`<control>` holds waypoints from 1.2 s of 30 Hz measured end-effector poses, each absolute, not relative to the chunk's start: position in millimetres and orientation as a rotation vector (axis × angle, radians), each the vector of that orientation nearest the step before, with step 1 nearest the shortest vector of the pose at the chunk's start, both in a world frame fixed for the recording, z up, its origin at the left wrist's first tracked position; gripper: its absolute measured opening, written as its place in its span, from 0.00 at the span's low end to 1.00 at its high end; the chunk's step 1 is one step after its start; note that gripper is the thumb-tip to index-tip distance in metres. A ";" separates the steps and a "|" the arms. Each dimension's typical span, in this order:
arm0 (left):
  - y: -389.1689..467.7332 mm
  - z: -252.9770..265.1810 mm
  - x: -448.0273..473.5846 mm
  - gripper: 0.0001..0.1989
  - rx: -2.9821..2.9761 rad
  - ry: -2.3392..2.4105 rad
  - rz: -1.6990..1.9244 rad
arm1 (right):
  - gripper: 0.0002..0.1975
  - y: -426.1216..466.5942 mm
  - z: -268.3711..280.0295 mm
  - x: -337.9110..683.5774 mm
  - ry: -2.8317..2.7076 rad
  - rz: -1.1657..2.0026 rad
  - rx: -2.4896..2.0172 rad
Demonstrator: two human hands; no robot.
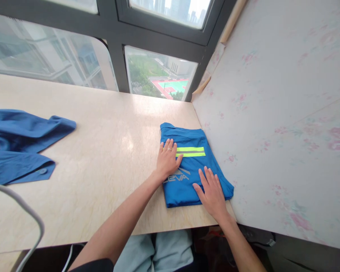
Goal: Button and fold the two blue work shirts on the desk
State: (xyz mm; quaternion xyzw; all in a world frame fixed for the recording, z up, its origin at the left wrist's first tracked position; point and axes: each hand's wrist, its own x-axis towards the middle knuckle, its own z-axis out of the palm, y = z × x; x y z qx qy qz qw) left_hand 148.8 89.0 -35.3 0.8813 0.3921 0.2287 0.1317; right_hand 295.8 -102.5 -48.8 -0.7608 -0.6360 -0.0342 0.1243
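A folded blue garment (184, 194) lies on the pale marbled ledge, close against the papered wall. It carries a yellow-green and grey reflective stripe (194, 152) and grey lettering, partly covered by my left hand. My left hand (168, 160), with a ring on one finger, rests flat on the garment's left side, over the end of the stripe. Lower down, my right hand (212, 192) lies flat on the right part of the same garment, fingers spread. Neither hand grasps the cloth.
Another blue garment (17, 139) with a button lies loosely spread at the left on the ledge (107, 151). A grey curved tube (31, 215) rises at the lower left. Dark-framed windows (161, 71) stand behind, and a floral papered wall (272, 113) bounds the right.
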 end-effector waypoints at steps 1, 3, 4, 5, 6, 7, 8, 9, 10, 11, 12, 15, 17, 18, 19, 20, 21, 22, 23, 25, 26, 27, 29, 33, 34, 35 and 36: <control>90.7 -36.4 148.1 0.29 2.540 1.127 0.686 | 0.32 -103.8 -50.2 298.9 -1.822 -0.103 -2.233; 91.5 -39.0 144.9 0.27 2.493 1.114 0.728 | 0.34 -105.9 -51.7 303.8 -1.774 -0.081 -2.241; 89.7 -40.0 142.1 0.26 2.461 1.113 0.745 | 0.35 -107.0 -51.2 305.5 -1.755 -0.056 -2.229; 85.8 -40.4 138.1 0.25 2.419 1.121 0.764 | 0.35 -108.1 -49.6 306.8 -1.732 -0.021 -2.209; 79.5 -39.9 132.8 0.25 2.367 1.138 0.788 | 0.36 -109.2 -46.8 307.6 -1.701 0.015 -2.184; 70.6 -38.5 126.1 0.25 2.301 1.167 0.822 | 0.36 -110.4 -42.8 308.1 -1.662 0.044 -2.158; 59.1 -36.1 118.0 0.24 2.226 1.201 0.861 | 0.35 -111.6 -37.7 308.5 -1.619 0.064 -2.134; 45.4 -32.8 108.8 0.24 2.146 1.233 0.902 | 0.35 -112.5 -31.9 309.0 -1.583 0.071 -2.112; 30.3 -28.8 98.6 0.23 2.070 1.258 0.941 | 0.34 -113.1 -25.8 309.5 -1.561 0.064 -2.093; 14.4 -24.5 88.1 0.21 2.010 1.260 0.951 | 0.32 -112.9 -19.9 310.3 -1.553 0.045 -2.073; -1.2 -20.4 77.7 0.20 1.970 1.239 0.928 | 0.31 -112.0 -14.9 311.5 -1.559 0.020 -2.051; -38.7 -13.0 53.5 0.22 1.985 1.127 0.800 | 0.29 -104.5 -8.2 316.6 -1.603 -0.033 -2.012; -51.7 -14.0 47.2 0.24 2.059 1.107 0.749 | 0.29 -97.4 -12.4 320.9 -1.618 -0.046 -2.019; -54.7 -15.9 47.0 0.25 2.096 1.124 0.737 | 0.29 -93.9 -16.6 322.9 -1.617 -0.053 -2.033; -55.9 -18.2 48.3 0.24 2.128 1.155 0.731 | 0.30 -90.9 -21.7 324.8 -1.608 -0.066 -2.052; -55.9 -20.7 50.4 0.24 2.154 1.193 0.723 | 0.30 -88.5 -27.1 326.3 -1.597 -0.080 -2.074; -55.3 -22.9 52.9 0.23 2.177 1.231 0.713 | 0.31 -86.8 -32.3 327.5 -1.587 -0.094 -2.097; -54.7 -24.8 55.3 0.21 2.201 1.267 0.701 | 0.31 -85.7 -37.0 328.3 -1.581 -0.105 -2.118; -54.4 -26.1 57.2 0.20 2.227 1.298 0.687 | 0.32 -85.2 -40.7 328.8 -1.580 -0.113 -2.133; -54.9 -27.7 59.3 0.17 2.282 1.340 0.658 | 0.31 -85.2 -45.2 328.8 -1.586 -0.124 -2.147; -55.5 -28.2 59.6 0.17 2.307 1.358 0.644 | 0.31 -85.3 -46.2 328.6 -1.588 -0.127 -2.150; -56.1 -28.6 59.4 0.16 2.326 1.373 0.631 | 0.31 -85.5 -46.4 328.2 -1.589 -0.127 -2.153; -56.4 -29.7 58.4 0.15 2.344 1.396 0.623 | 0.30 -85.4 -46.0 327.5 -1.585 -0.119 -2.164; -53.7 -33.6 55.0 0.12 2.277 1.437 0.690 | 0.30 -84.8 -44.8 327.4 -1.547 -0.063 -2.186; -52.9 -34.7 53.9 0.11 2.248 1.452 0.714 | 0.30 -84.7 -44.7 327.7 -1.536 -0.046 -2.187; -52.3 -35.7 52.9 0.09 2.224 1.468 0.736 | 0.30 -84.7 -44.6 327.9 -1.526 -0.030 -2.187; -51.8 -36.6 51.9 0.08 2.210 1.482 0.757 | 0.30 -84.6 -44.7 328.2 -1.516 -0.019 -2.186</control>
